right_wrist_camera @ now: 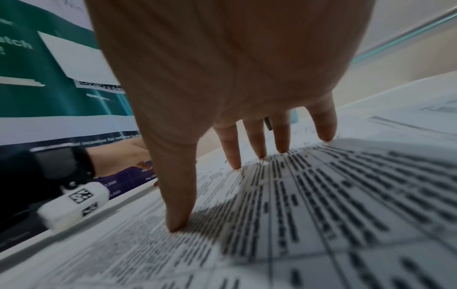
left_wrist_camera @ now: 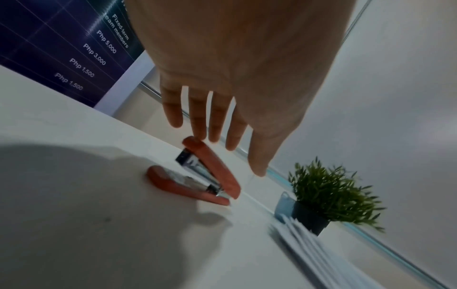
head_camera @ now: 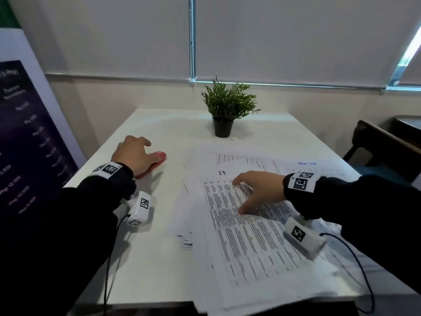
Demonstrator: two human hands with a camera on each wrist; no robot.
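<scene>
A red stapler (head_camera: 153,165) lies on the white table (head_camera: 145,258) at the left; in the left wrist view the stapler (left_wrist_camera: 197,176) has its arms spread apart. My left hand (head_camera: 134,153) hovers over it with fingers (left_wrist_camera: 217,121) straight, one fingertip at the top arm's raised end; it grips nothing. To the right, several printed sheets (head_camera: 239,238) lie overlapping. My right hand (head_camera: 250,193) is spread on the top sheet (right_wrist_camera: 333,195), thumb and fingertips (right_wrist_camera: 178,221) pressing it flat.
A small green plant in a black pot (head_camera: 224,115) stands at the table's back middle. A tall dark printed banner (head_camera: 27,137) stands left of the table. A dark wooden chair (head_camera: 385,149) sits at the right. Some sheets overhang the table's front edge.
</scene>
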